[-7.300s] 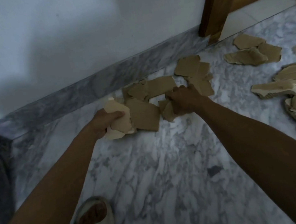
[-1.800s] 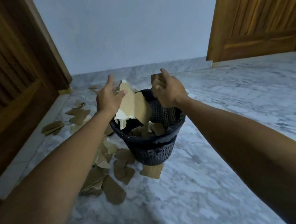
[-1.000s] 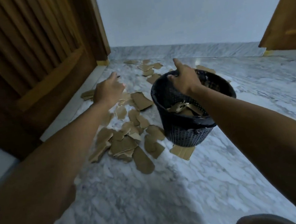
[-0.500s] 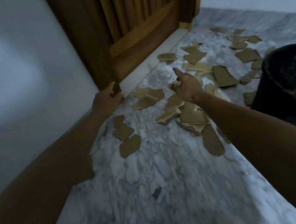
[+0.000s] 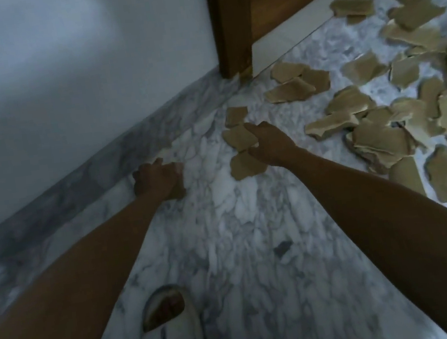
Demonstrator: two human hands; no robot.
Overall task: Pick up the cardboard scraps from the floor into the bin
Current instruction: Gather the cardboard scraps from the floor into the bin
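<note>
Several torn brown cardboard scraps lie on the white marble floor (image 5: 226, 240). A short line of three small scraps (image 5: 244, 166) sits just under my right hand (image 5: 270, 143), which reaches over them with relaxed fingers and holds nothing. A larger spread of scraps (image 5: 377, 140) covers the floor to the right, up to the door threshold. My left hand (image 5: 158, 180) hovers low over bare marble beside the skirting, its fingers loosely curled and empty. The bin is out of view.
A white wall with a grey marble skirting (image 5: 102, 168) runs along the left. A wooden door frame (image 5: 229, 26) stands at the top with a pale threshold (image 5: 297, 28) beside it. My foot in a white slipper (image 5: 171, 318) is at the bottom.
My view has swung left and down from the bin to the wall corner, so the bin has left the frame. Both empty hands have dropped closer to the floor, the right over the small scraps.
</note>
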